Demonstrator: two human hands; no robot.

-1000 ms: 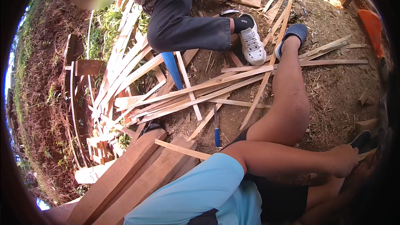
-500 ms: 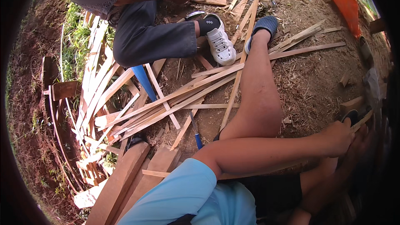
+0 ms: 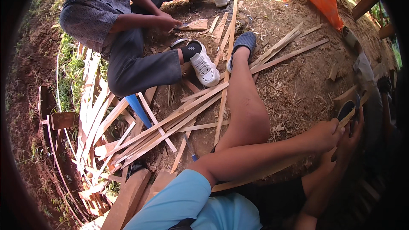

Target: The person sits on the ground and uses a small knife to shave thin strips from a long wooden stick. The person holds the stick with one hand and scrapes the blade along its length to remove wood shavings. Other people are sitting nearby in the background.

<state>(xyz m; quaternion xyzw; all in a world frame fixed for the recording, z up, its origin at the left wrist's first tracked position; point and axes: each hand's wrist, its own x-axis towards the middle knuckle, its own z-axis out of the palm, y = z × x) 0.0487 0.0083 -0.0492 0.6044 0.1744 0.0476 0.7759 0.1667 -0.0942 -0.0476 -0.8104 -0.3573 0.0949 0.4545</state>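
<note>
Right of the bent leg (image 3: 251, 102): one pale wooden strip (image 3: 347, 117), which the left hand (image 3: 327, 136) is gripping, while the right hand (image 3: 355, 130) is resting just beyond, its hold too shadowed to tell; steadying is apparently being done, the next move seemingly calling for a firm grip.

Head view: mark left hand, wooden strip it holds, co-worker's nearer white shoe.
Left hand (image 3: 328, 136), head view: back of hand.
Wooden strip (image 3: 347, 118), head view: length beyond fist.
White shoe (image 3: 205, 69), head view: upper.
</note>
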